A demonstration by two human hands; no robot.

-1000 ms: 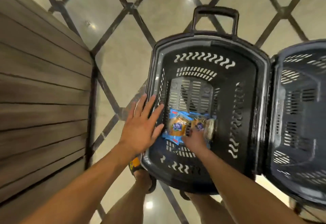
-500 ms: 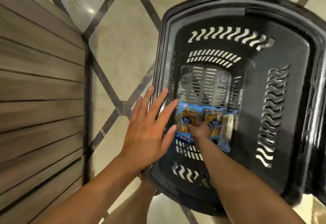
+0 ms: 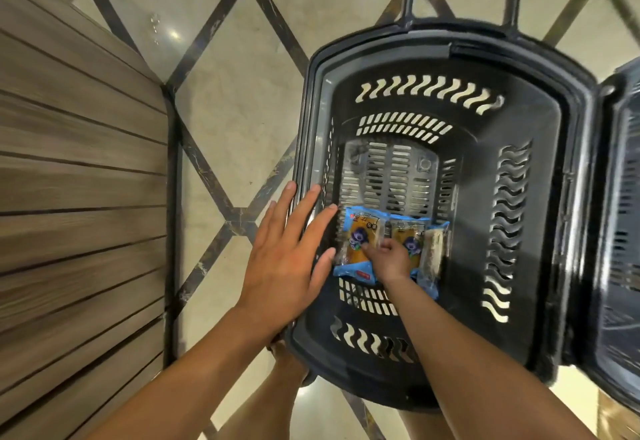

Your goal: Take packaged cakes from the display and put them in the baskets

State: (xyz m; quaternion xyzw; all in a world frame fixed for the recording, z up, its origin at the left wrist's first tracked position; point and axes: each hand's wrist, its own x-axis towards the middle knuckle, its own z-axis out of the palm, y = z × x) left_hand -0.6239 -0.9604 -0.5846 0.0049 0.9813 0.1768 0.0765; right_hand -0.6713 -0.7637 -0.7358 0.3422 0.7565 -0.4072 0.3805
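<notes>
Right hand (image 3: 391,259) lies curled on the cakes (image 3: 360,235) at the near end of the basket (image 3: 554,128) floor, whether grasping I cannot tell; left hand (image 3: 284,266) hovers flat, released, over the left rim, slatted floor showing beyond.

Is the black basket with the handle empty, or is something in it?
The basket is not empty: blue packaged cakes lie side by side on its slotted floor, with the right hand curled on them.
</notes>
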